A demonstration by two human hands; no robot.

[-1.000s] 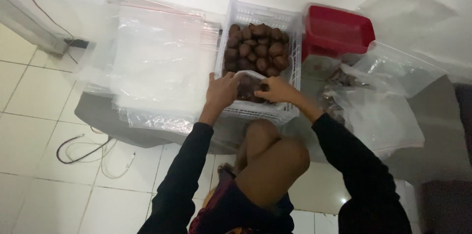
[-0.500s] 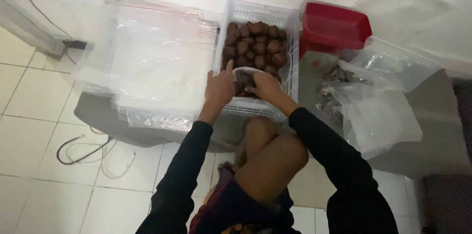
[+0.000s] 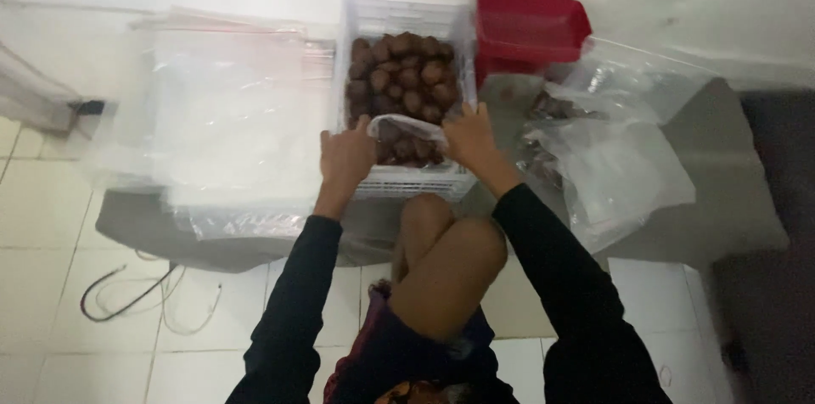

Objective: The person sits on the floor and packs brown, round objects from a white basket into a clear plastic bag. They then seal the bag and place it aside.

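Note:
A white slatted crate (image 3: 406, 185) holds a heap of dark brown round fruits (image 3: 403, 73). At its near end sits a small clear plastic bag (image 3: 407, 137) partly filled with the same fruits. My left hand (image 3: 345, 154) grips the bag's left edge, and my right hand (image 3: 469, 137) grips its right edge, holding the mouth apart over the crate. Both arms wear black sleeves. My bare knee (image 3: 446, 243) is raised just below the crate.
A thick stack of clear plastic bags (image 3: 225, 115) lies left of the crate. A red plastic container (image 3: 526, 26) stands at the back right, with filled and loose clear bags (image 3: 611, 158) on the grey mat (image 3: 722, 200). A thin cable (image 3: 136, 298) lies on the white floor tiles.
The view has shifted a little, so the crate sits lower and nearer. My hands have spread to the two edges of the small bag, pulling its mouth wider.

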